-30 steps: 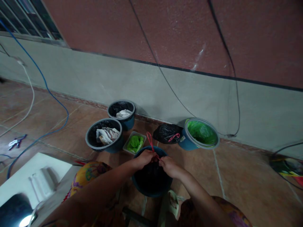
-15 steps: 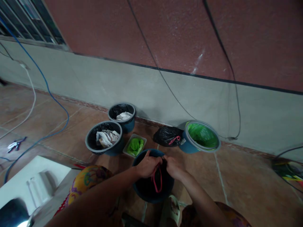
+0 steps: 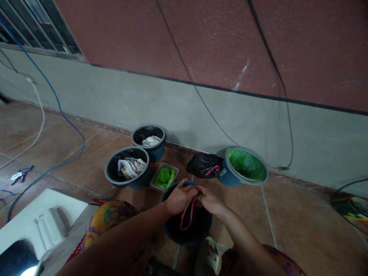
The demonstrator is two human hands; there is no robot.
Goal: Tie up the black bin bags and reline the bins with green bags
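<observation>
A dark blue bin (image 3: 188, 238) stands on the floor between my feet, its dark inside hard to make out. My left hand (image 3: 179, 198) is closed over the bin, pinching a pinkish-red drawstring (image 3: 186, 226) that hangs in a loop below the fingers. Fingertips of my right hand (image 3: 212, 201) meet the left ones, closed on the upper part of the same drawstring. What the string is joined to is hidden by the hands and shadow. Just beyond the bin's left rim sits a small clear tray (image 3: 156, 186) holding a bright green plastic bag (image 3: 165, 177).
Two bins with black liners, a nearer one (image 3: 107, 177) and a farther one (image 3: 163, 136), hold crumpled white waste. A tied black bag (image 3: 201, 165) leans near a green-lined bin (image 3: 230, 172). A white table (image 3: 61, 197), keys (image 3: 20, 175) and a blue cable (image 3: 69, 120) are at left.
My hands have drawn closer together, with the fingertips now meeting. The drawstring loop has swung to the left and up a little. The bins have stayed put.
</observation>
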